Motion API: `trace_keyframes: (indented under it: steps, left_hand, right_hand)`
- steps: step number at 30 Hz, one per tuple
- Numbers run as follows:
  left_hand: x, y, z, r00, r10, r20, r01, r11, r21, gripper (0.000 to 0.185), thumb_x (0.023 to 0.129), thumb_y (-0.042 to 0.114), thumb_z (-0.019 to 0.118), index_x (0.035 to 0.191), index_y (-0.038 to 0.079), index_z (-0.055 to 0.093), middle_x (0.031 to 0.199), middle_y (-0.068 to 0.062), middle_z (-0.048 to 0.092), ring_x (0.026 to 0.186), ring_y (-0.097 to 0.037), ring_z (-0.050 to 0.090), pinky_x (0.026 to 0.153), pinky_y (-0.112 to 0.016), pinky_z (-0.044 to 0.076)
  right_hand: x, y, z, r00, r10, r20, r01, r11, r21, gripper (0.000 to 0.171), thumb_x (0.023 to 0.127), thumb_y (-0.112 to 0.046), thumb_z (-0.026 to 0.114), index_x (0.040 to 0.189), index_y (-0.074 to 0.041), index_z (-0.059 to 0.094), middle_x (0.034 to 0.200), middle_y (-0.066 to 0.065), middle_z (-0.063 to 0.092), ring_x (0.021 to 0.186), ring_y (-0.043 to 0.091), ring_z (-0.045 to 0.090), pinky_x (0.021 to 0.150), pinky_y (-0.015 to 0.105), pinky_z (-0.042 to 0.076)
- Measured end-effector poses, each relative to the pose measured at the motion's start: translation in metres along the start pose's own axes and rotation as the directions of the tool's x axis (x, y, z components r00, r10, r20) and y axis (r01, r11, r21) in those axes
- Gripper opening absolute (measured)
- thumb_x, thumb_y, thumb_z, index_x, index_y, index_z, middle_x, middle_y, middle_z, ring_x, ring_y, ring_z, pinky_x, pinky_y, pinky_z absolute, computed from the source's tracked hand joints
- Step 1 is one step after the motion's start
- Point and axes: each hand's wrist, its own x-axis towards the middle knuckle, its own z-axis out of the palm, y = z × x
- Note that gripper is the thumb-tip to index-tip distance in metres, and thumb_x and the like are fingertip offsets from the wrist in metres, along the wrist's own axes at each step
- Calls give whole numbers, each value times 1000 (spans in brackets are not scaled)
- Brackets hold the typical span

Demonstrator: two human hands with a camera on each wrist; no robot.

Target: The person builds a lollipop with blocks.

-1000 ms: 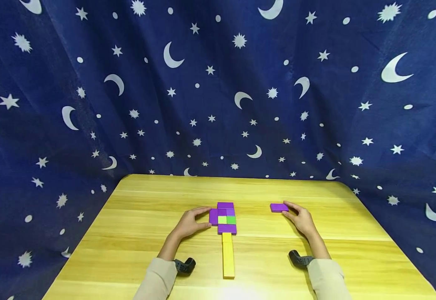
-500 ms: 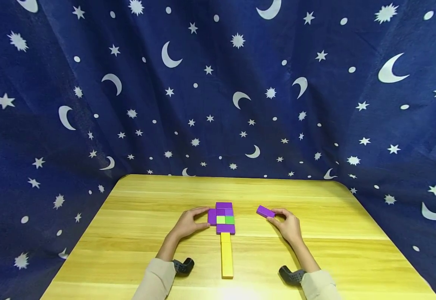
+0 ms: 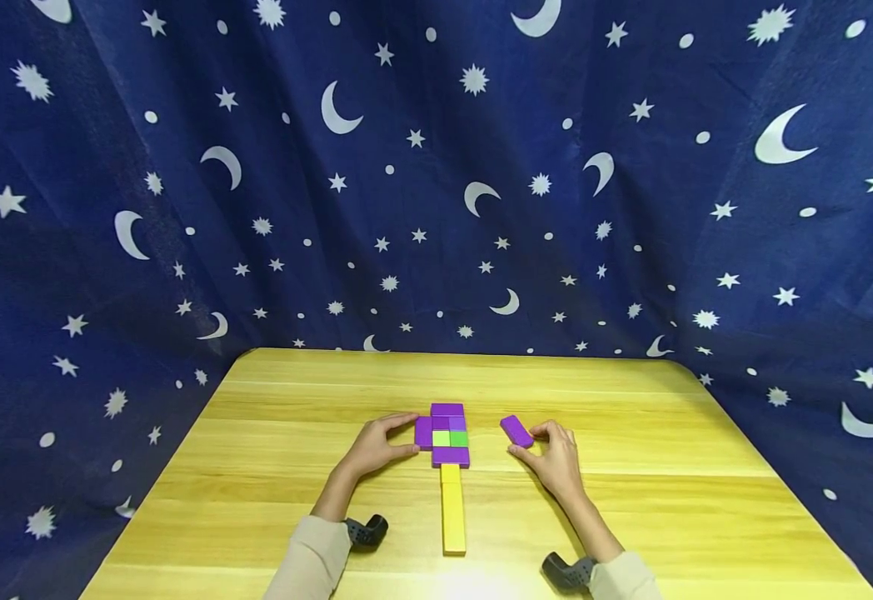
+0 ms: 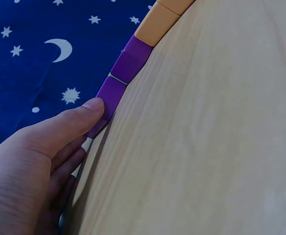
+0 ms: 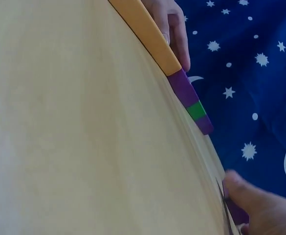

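A flat cluster of purple, lime and green blocks [image 3: 449, 434] lies mid-table, with a long yellow block [image 3: 452, 508] running from it toward me. My left hand [image 3: 378, 443] rests against the cluster's left side, thumb [image 4: 86, 110] and fingers touching the purple block [image 4: 112, 94] there. My right hand [image 3: 554, 454] pinches a loose purple block [image 3: 516, 430], turned at an angle just right of the cluster. In the right wrist view the thumb [image 5: 250, 198] covers most of that block [image 5: 234, 211]; the yellow block [image 5: 145, 29] and the green block [image 5: 197, 110] show further off.
The light wooden table [image 3: 631, 508] is bare around the blocks. A dark blue curtain with white moons and stars [image 3: 436, 183] hangs behind and to both sides. Black wrist camera mounts [image 3: 367, 530] sit at my sleeves.
My right hand has carried the loose purple block leftward toward the cluster and turned it from level to slanted. The left hand has stayed against the cluster.
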Motion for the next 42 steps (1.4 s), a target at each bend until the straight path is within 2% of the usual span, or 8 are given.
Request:
trace_keyframes:
  steps: [4, 8, 11, 17, 20, 23, 34, 42]
  left_hand:
    - [0, 1, 0, 1000, 25, -4, -25, 1000, -6, 64, 77, 44, 72, 129, 11, 55, 130, -5, 54, 122, -29, 46, 101, -46, 35]
    - [0, 1, 0, 999, 35, -18, -35, 999, -7, 64, 77, 43, 72, 129, 10, 56, 128, -6, 55, 121, -30, 47, 100, -47, 36]
    - [-1, 1, -1, 999, 32, -18, -32, 999, -3, 64, 77, 44, 72, 129, 10, 56, 128, -6, 55, 121, -30, 47, 100, -47, 36]
    - [-2, 2, -2, 1000, 14, -7, -14, 1000, -5, 64, 77, 45, 72, 130, 11, 55, 130, -5, 54, 122, -29, 45, 101, -47, 35]
    - [-3, 2, -3, 1000, 7, -14, -7, 1000, -7, 64, 77, 43, 72, 130, 11, 55, 129, -5, 54, 122, -29, 45, 101, -47, 35]
    - [-2, 2, -3, 1000, 3, -10, -3, 1000, -6, 65, 77, 44, 72, 130, 11, 55, 129, -4, 54, 122, -28, 45, 102, -46, 35]
    - [0, 1, -3, 1000, 3, -8, -3, 1000, -7, 65, 77, 44, 72, 130, 10, 55, 130, -5, 53, 122, -29, 45, 102, -47, 34]
    - [-1, 2, -3, 1000, 5, -7, -5, 1000, -11, 66, 76, 45, 72, 129, 9, 55, 130, -6, 53, 122, -29, 45, 102, -47, 34]
  right_hand:
    - [5, 3, -6, 990, -30, 139, 25, 999, 42, 75, 62, -34, 85, 121, 0, 52, 115, 16, 59, 102, 29, 45, 87, 44, 34]
    - [17, 11, -13, 946, -53, 320, 3, 988, 153, 80, 69, -33, 81, 135, -4, 44, 129, 14, 52, 116, 31, 40, 97, 52, 30]
    - [28, 17, -19, 897, -75, 435, -34, 971, 239, 79, 72, -29, 79, 138, -6, 42, 134, 11, 49, 122, 33, 37, 100, 55, 27]
    - [44, 23, -29, 762, -179, 623, -53, 941, 335, 85, 74, -21, 78, 144, -6, 32, 145, 15, 33, 131, 37, 26, 105, 59, 19]
    - [49, 23, -30, 731, -195, 655, -44, 943, 330, 83, 75, -17, 75, 144, -7, 31, 145, 19, 30, 129, 39, 28, 103, 58, 23]
    - [48, 20, -28, 744, -179, 644, -25, 955, 294, 77, 76, -18, 74, 142, -8, 37, 141, 22, 34, 124, 39, 33, 98, 54, 30]
    - [35, 17, -9, 889, -123, 441, 70, 989, 134, 72, 69, -37, 80, 131, -14, 52, 128, 10, 53, 119, 34, 42, 93, 47, 27]
    - [33, 17, -16, 877, -92, 471, -10, 977, 211, 70, 71, -31, 80, 132, -11, 52, 132, 14, 50, 123, 38, 39, 101, 58, 26]
